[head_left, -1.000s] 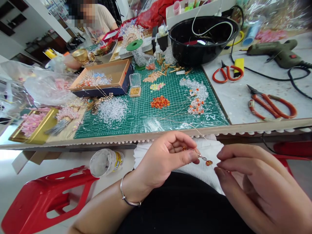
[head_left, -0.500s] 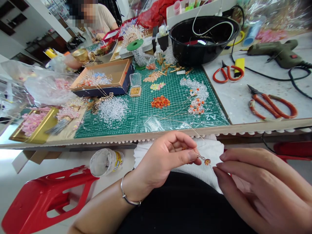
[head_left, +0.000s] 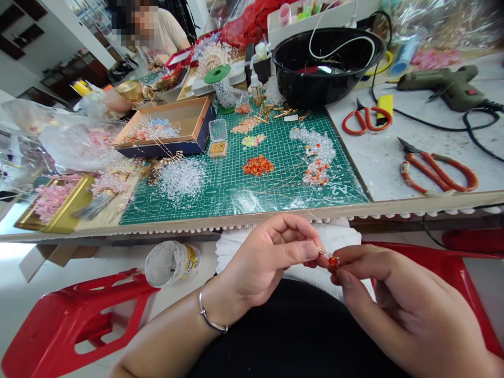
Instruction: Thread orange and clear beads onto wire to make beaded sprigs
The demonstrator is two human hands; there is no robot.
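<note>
My left hand (head_left: 275,257) pinches thin wire with small clear beads (head_left: 323,253) between thumb and forefinger, above my lap. At the end of it sits an orange bead (head_left: 333,261). My right hand (head_left: 397,294) closes thumb and fingertips on this bead from the right, so the two hands nearly meet. On the green cutting mat (head_left: 220,202) beyond lie a pile of orange beads (head_left: 258,165), a heap of clear beads (head_left: 181,178) and a cluster of wired clear and orange beads (head_left: 317,170).
Right of the mat lie red-handled pliers (head_left: 437,168), smaller red-handled cutters (head_left: 366,121) and a glue gun (head_left: 441,86). Behind stands a black basin (head_left: 326,68). A cardboard box (head_left: 169,126) holds beaded wires. Another person sits at the far left; a red stool (head_left: 79,320) stands below.
My right hand has moved left and now grips at the orange bead, where before its fingers were a little apart from it. My left hand has barely moved.
</note>
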